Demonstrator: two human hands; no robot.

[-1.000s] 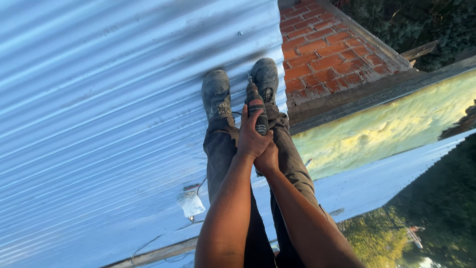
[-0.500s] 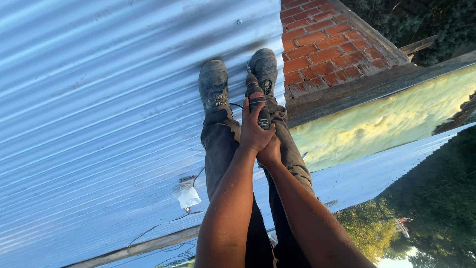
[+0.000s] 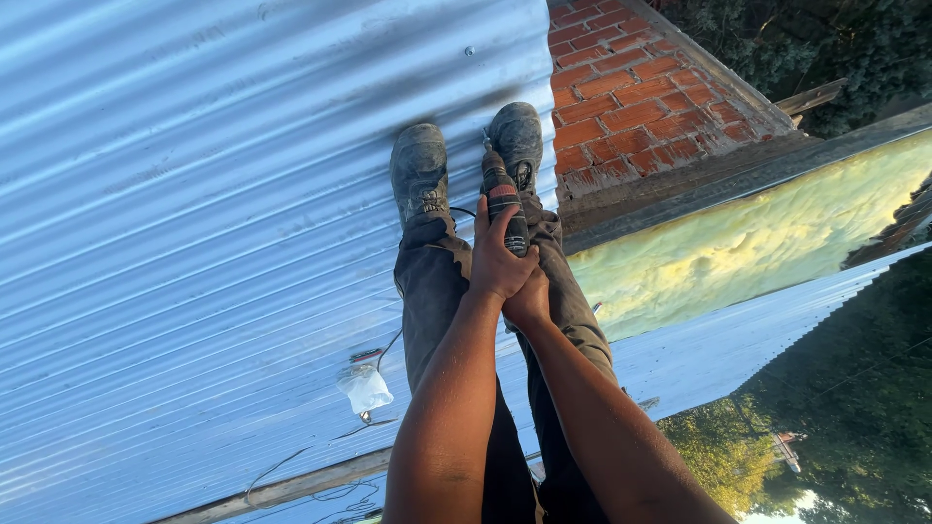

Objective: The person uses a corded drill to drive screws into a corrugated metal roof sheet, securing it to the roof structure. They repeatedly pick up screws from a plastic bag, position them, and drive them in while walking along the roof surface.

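While both hands clasp it, the slim black-and-orange power tool (image 3: 503, 199) points away between the dusty boots (image 3: 419, 173).
Left hand (image 3: 497, 260) wraps its barrel; right hand (image 3: 529, 301) closes beneath, near the corrugated metal roof (image 3: 194, 194) edge.

From the head camera I see my left hand (image 3: 498, 260) wrapped around the body of a dark power tool (image 3: 503, 202), with my right hand (image 3: 530, 299) tucked just beneath it, gripping the rear. The tool points down between my two dusty boots (image 3: 419, 173), which rest on a corrugated metal roof (image 3: 194, 194). A small clear plastic bag (image 3: 365, 388) lies on the sheet beside my left leg. A brick wall (image 3: 641, 97) borders the roof past my feet.
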